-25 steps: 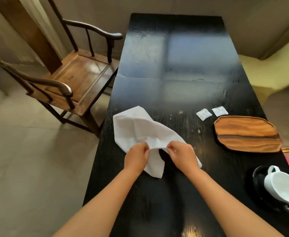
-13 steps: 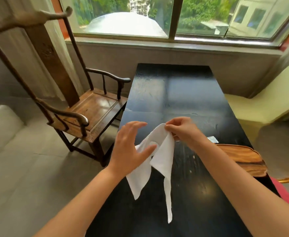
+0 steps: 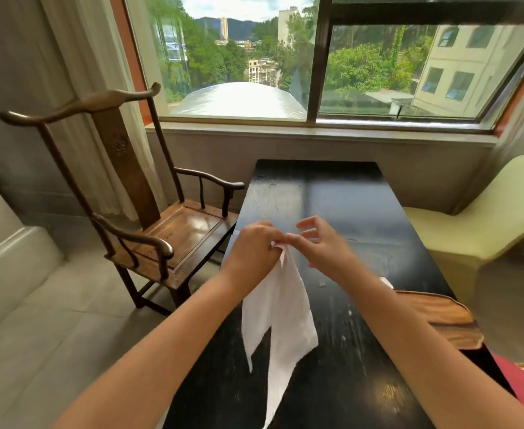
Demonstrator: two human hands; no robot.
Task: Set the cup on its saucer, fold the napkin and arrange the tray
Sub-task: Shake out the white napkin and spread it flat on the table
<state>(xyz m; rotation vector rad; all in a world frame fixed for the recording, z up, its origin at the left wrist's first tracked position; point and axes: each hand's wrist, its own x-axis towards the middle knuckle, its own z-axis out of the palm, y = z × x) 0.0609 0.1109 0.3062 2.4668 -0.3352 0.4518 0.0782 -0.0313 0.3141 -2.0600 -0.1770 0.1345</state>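
The white napkin (image 3: 277,317) hangs in the air above the black table (image 3: 316,193), its lower corners dangling. My left hand (image 3: 254,252) grips its top edge with curled fingers. My right hand (image 3: 322,246) pinches the same top corner between thumb and forefinger, the other fingers spread. The wooden tray (image 3: 440,317) lies on the table at the right, partly behind my right forearm. The cup and saucer are out of view.
A dark wooden armchair (image 3: 149,230) stands left of the table. A pale yellow chair (image 3: 483,218) stands at the right. A small white packet (image 3: 386,281) peeks out by my right forearm. A window fills the far wall.
The napkin went from lying on the table to hanging in the air. My left hand has closed on its top edge beside my right hand. The view has tilted up.
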